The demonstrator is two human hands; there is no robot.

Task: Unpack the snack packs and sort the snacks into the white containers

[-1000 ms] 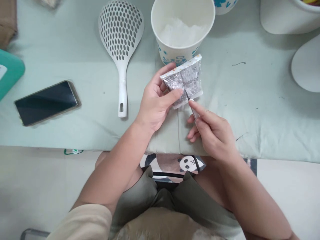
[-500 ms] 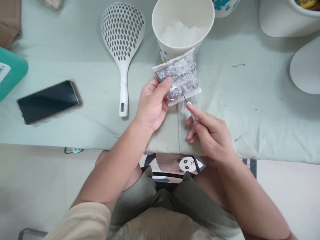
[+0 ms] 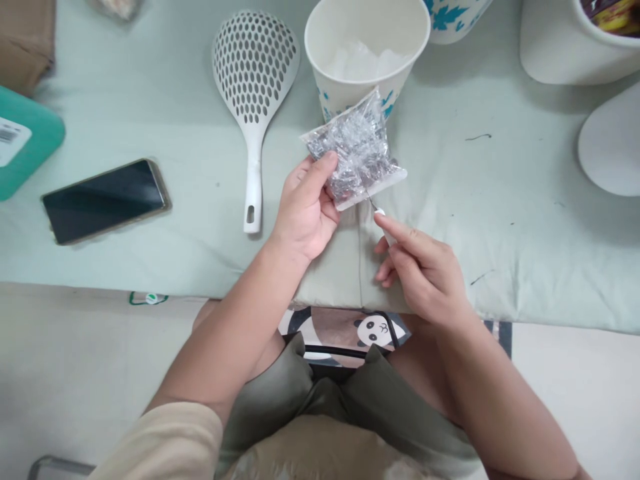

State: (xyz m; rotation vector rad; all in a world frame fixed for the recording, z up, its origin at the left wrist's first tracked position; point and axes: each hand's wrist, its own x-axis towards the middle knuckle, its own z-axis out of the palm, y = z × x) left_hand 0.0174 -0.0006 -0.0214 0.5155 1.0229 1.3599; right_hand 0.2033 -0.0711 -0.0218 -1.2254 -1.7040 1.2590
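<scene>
My left hand (image 3: 311,207) is closed on a shiny clear plastic packet (image 3: 356,145), thumb on top, and holds it tilted above the table. The packet's contents look dark and silvery, but I cannot make them out. My right hand (image 3: 423,267) grips a small knife (image 3: 384,223) with a white handle and a thin metal tip, its index finger laid along the handle. The tip meets the packet's lower sealed edge. Just behind the packet stands a white paper bucket (image 3: 320,70) with blue leaf prints, holding whitish translucent plastic; the packet hides part of its front.
Left of my hands lie a white slotted skimmer (image 3: 254,143) and a phone (image 3: 106,201). A green container (image 3: 37,143) and a brown box (image 3: 30,40) stand farther left. White bins (image 3: 550,50) and a rounded white object (image 3: 613,143) are at the right.
The knife tip has shifted slightly down, from over the packet's face to its lower edge. My left hand still holds the packet, now tilted slightly differently. The whole view has shifted a little.
</scene>
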